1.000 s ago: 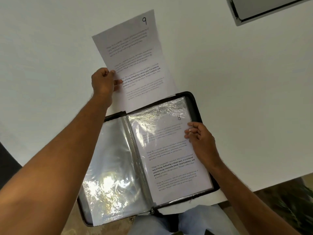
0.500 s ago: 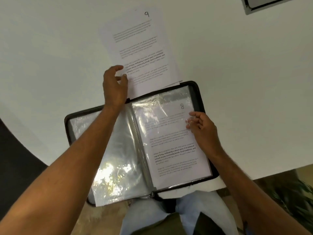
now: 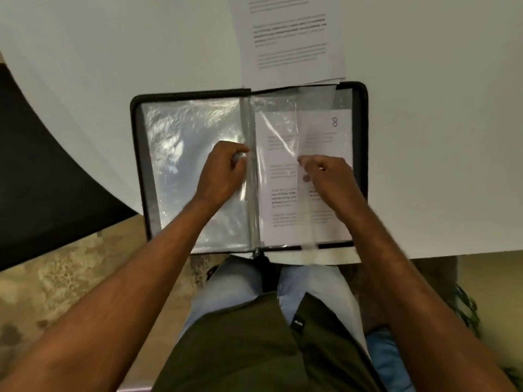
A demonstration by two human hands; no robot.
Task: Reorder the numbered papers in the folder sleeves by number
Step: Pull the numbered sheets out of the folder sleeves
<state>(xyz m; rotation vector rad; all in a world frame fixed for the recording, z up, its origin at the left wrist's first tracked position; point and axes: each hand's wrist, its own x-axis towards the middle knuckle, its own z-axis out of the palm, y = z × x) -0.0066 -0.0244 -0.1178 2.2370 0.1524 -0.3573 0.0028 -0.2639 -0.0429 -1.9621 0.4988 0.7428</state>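
Observation:
A black zip folder (image 3: 135, 154) lies open at the table's near edge. Its left side shows empty clear sleeves (image 3: 184, 137). On the right, the paper marked 8 (image 3: 334, 137) sits in a sleeve. My right hand (image 3: 328, 176) pinches the edge of a clear sleeve (image 3: 311, 108) that stands raised over that page. My left hand (image 3: 223, 174) is curled at the spine and pinches the sleeve edges there. A loose printed sheet (image 3: 288, 38) lies on the table just beyond the folder; its number is cut off by the frame.
The white table (image 3: 113, 52) curves away on the left above a dark shape (image 3: 42, 179) and patterned floor (image 3: 56, 278). My lap (image 3: 240, 335) is right below the folder's near edge.
My left hand let go of the sheet marked 9, which now lies beyond the folder, and came to the spine. My right hand lifted a clear sleeve off page 8. The view tilted down.

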